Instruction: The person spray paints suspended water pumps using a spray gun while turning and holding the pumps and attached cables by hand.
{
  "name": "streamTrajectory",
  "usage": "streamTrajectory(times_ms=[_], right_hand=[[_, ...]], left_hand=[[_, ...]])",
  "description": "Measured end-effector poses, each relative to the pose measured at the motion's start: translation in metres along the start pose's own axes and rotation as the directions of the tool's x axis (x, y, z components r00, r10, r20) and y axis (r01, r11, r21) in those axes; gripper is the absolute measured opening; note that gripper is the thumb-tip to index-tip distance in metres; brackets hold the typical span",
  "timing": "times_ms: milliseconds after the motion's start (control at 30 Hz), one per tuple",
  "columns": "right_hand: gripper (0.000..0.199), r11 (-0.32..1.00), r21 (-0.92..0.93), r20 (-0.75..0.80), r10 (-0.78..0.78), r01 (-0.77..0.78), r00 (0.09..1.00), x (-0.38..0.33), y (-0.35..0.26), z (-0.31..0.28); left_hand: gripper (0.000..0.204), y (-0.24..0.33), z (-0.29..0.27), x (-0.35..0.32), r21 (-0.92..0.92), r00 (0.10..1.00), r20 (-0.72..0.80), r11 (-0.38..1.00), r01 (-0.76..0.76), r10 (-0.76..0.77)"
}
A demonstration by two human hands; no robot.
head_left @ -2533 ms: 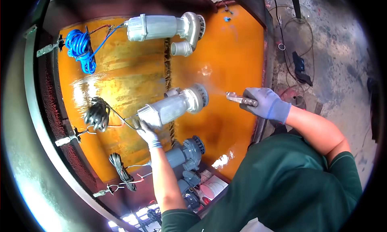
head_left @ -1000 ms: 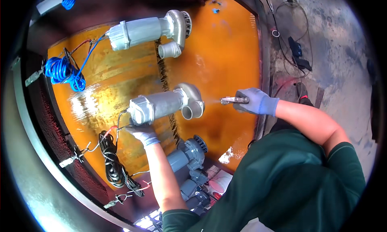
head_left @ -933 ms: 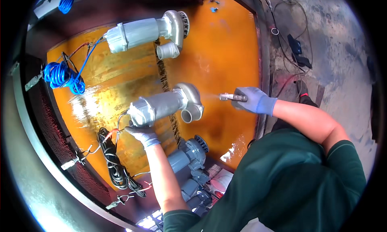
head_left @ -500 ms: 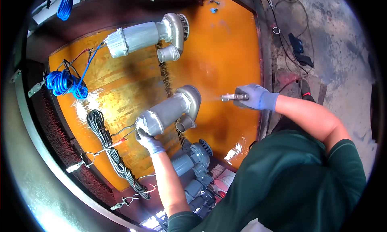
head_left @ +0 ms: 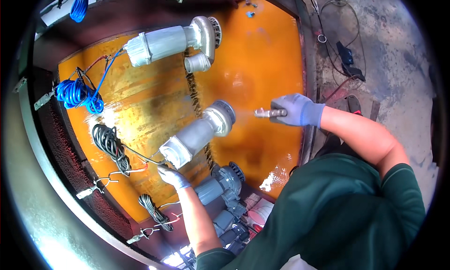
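A grey submersible pump [head_left: 191, 137] hangs tilted before me, its round end toward the upper right. My gloved left hand [head_left: 172, 176] is at its lower cable end, fingers drawn together by the wires; what they pinch is too small to make out. My gloved right hand [head_left: 296, 109] is closed around a metal spray gun [head_left: 268, 113], whose nozzle points left at the pump's round end. A faint mist shows between them. A black cable coil [head_left: 107, 141] hangs left of the pump, beside a wire hook [head_left: 104, 182].
Another silver pump [head_left: 161, 44] hangs farther away, with a blue cable coil [head_left: 75, 94]. Darker grey pumps [head_left: 211, 190] are nearer me. Behind stands a wet orange panel [head_left: 262, 49]. A hose [head_left: 338, 88] lies on the concrete floor [head_left: 389, 63] at the right.
The middle pump has turned, so its side outlet no longer shows. Its black coil has swung away from the lower coil. My left hand shifted slightly down; the spray gun moved slightly left.
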State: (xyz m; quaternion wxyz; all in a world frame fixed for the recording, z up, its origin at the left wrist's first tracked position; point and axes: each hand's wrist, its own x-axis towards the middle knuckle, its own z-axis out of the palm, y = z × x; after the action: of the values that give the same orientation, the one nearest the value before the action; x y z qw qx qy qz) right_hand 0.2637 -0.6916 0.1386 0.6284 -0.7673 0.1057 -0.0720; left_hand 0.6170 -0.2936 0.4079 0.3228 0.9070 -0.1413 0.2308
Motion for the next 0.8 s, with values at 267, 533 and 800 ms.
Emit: streamTrajectory(times_ms=[267,533,800], right_hand=[[0.032,0.996,-0.085,0.06,-0.022,0.027,0.998,-0.014,-0.007,-0.013],[0.031,0.946,0.295,-0.153,0.184,-0.133,0.971,-0.025,-0.01,-0.024],[0.025,0.893,0.448,-0.18,0.151,-0.056,0.972,-0.051,0.027,-0.02]], left_hand=[[0.075,0.03,0.007,-0.004,-0.37,0.907,0.01,0.841,0.394,-0.421],[0.081,0.042,0.021,-0.018,-0.172,0.955,0.109,0.941,0.292,-0.276],[0.054,0.054,0.047,-0.021,-0.417,0.863,0.299,0.758,0.502,-0.407]])
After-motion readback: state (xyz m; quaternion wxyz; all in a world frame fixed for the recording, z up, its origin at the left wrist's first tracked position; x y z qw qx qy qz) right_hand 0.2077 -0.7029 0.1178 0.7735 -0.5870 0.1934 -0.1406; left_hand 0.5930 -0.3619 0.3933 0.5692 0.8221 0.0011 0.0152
